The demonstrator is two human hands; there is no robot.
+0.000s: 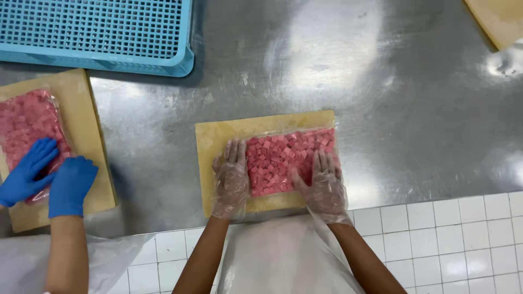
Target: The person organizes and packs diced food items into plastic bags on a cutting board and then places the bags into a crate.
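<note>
A clear plastic bag of pink diced meat cubes (283,155) lies flat on a yellowish cutting board (218,136) on the steel table. My left hand (231,179), in a thin clear glove, rests flat at the bag's left edge, fingers spread. My right hand (324,182), gloved the same way, presses flat on the bag's lower right part with fingers apart. Neither hand grips anything.
A co-worker's hands in blue gloves (46,177) press a second bag of pink cubes (24,125) on another board (81,109) at left. A blue plastic crate (109,32) sits at the back left. A third board corner (501,19) shows top right. White tiles edge the table front.
</note>
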